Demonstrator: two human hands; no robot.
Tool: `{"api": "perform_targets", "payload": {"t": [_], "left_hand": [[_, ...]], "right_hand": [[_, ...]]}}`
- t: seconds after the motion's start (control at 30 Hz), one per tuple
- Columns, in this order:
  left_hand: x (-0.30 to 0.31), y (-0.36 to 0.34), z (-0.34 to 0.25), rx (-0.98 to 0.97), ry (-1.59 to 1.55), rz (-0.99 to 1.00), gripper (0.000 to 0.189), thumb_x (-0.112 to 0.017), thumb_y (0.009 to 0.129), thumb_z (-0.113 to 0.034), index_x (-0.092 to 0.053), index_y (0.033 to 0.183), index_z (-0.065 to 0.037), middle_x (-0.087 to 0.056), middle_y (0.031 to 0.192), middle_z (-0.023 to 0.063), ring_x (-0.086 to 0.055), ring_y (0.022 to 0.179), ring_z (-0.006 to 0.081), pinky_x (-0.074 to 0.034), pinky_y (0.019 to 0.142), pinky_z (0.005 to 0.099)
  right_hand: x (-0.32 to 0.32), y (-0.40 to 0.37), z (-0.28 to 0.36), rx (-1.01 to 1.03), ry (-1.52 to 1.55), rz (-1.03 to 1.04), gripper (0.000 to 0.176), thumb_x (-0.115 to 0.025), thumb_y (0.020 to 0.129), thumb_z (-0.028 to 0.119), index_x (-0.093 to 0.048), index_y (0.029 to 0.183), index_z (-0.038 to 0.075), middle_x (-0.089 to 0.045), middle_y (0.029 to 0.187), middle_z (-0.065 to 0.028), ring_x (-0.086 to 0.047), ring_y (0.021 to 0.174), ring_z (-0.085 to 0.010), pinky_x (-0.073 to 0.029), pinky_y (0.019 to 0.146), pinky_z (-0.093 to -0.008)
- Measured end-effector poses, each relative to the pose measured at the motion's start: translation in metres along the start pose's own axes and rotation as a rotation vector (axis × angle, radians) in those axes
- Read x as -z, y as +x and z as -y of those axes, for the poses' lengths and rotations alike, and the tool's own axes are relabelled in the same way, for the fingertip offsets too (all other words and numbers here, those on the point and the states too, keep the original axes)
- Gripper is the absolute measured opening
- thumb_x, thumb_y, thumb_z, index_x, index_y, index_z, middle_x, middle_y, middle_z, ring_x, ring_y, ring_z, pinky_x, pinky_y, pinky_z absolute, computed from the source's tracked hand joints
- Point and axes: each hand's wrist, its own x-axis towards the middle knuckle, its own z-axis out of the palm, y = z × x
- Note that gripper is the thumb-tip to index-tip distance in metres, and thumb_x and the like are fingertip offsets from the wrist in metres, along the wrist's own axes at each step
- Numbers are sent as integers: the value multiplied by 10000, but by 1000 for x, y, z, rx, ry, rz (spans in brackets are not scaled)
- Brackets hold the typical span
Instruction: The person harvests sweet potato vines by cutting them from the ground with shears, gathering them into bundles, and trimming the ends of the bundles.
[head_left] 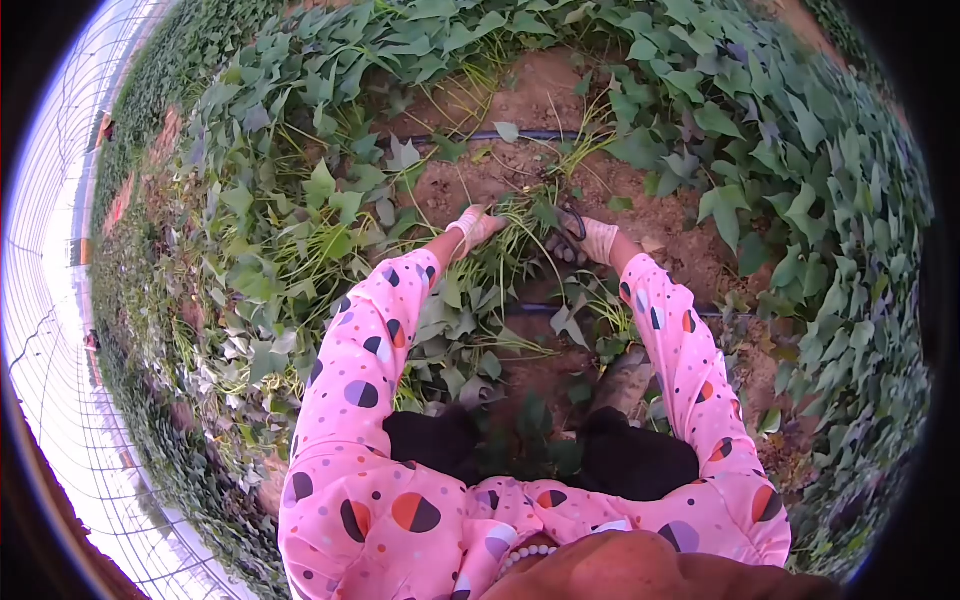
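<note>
- Where the view curves away at far left, a pale wire-grid structure (60, 300) stands beyond the green, broad-leaved vines (255, 275).
- Left hand (478, 226), in a pale glove, at left edge of a loose green bundle of thin, leafy stems (515, 228); fingertips partly hidden, cannot tell how closed or whether gripping.
- Bundle sits between both hands, over brown soil (455, 185); thin black hose (545, 135) crosses beyond it.
- Right hand (592, 240), pale glove with dark fingers, at bundle's right edge; fingers bent, hold on anything unclear.
- Dense green foliage (830, 240) farther right.
</note>
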Motion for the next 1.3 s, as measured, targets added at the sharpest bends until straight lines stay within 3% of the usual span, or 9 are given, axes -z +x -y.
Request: {"api": "perform_targets", "payload": {"t": [0.13, 0.27, 0.4, 0.53, 0.67, 0.7, 0.87, 0.93, 1.3], "left_hand": [[20, 17, 28, 163, -572, 65, 504, -343, 983, -238, -294, 1440, -32, -318, 1498, 159, -301, 1381, 215, -163, 1139, 247], [3, -43, -53, 220, -191, -135, 459, -565, 917, -257, -488, 1242, 57, -619, 1165, 160, -592, 1058, 207, -445, 916, 331], [2, -42, -42, 101, -257, -234, 439, -681, 844, -240, -545, 1129, 65, -663, 989, 124, -623, 868, 176, -488, 778, 353], [-7, -31, -35, 99, -241, -235, 417, -697, 828, -214, -561, 1114, 57, -659, 987, 108, -605, 860, 159, -486, 779, 334], [-12, -49, -62, 99, -128, -231, 423, -705, 819, -183, -565, 1149, 43, -658, 964, 86, -593, 823, 151, -487, 751, 322], [-9, -55, -66, 102, -198, -227, 419, -707, 816, -181, -574, 1151, 32, -659, 965, 83, -594, 820, 154, -486, 747, 320], [17, -92, -64, 23, -373, -269, 369, -697, 810, -221, -588, 1077, 8, -645, 935, 118, -612, 784, 206, -499, 715, 355], [33, -121, -61, -142, -483, -349, 349, -690, 809, -212, -595, 1070, -1, -646, 931, 98, -617, 770, 197, -507, 693, 345], [51, -357, -115, -799, -595, -417, 426, -598, 747, -211, -592, 1121, -6, -637, 1013, 71, -627, 887, 182, -515, 810, 320]], "right_hand": [[-12, -20, -1, 142, 82, -119, 659, -440, 847, 707, -654, 907, 86, -627, 616, -30, -547, 437, -138, -390, 355, -265], [-7, -17, 7, 101, 60, -39, 645, -505, 807, 724, -637, 931, 104, -636, 631, -26, -551, 425, -135, -395, 347, -263], [-22, -5, 8, 152, -87, -136, 620, -450, 860, 690, -657, 830, 107, -601, 604, 3, -534, 435, -111, -390, 342, -236], [-5, 43, -15, 175, 182, 11, 625, -525, 776, 750, -628, 958, 161, -621, 653, 7, -520, 452, -137, -387, 369, -282], [-13, 70, -17, 203, 114, -314, 527, -538, 842, 648, -636, 975, 149, -596, 653, -34, -499, 463, -180, -387, 438, -303], [29, 130, -58, 318, -274, -459, 378, -536, 913, 495, -615, 917, 126, -608, 699, -41, -534, 497, -154, -394, 406, -303], [-19, 5, -47, 186, 33, -421, 403, -593, 884, 465, -595, 887, 62, -575, 620, -81, -501, 416, -185, -354, 366, -327], [-20, -31, -60, 404, 364, -561, 413, -592, 881, 481, -593, 842, 69, -576, 616, -68, -503, 418, -184, -360, 366, -320], [-106, -260, -93, 1065, 223, -979, 341, -648, 879, 364, -632, 764, 43, -560, 596, -6, -511, 483, -84, -380, 448, -229]]}}
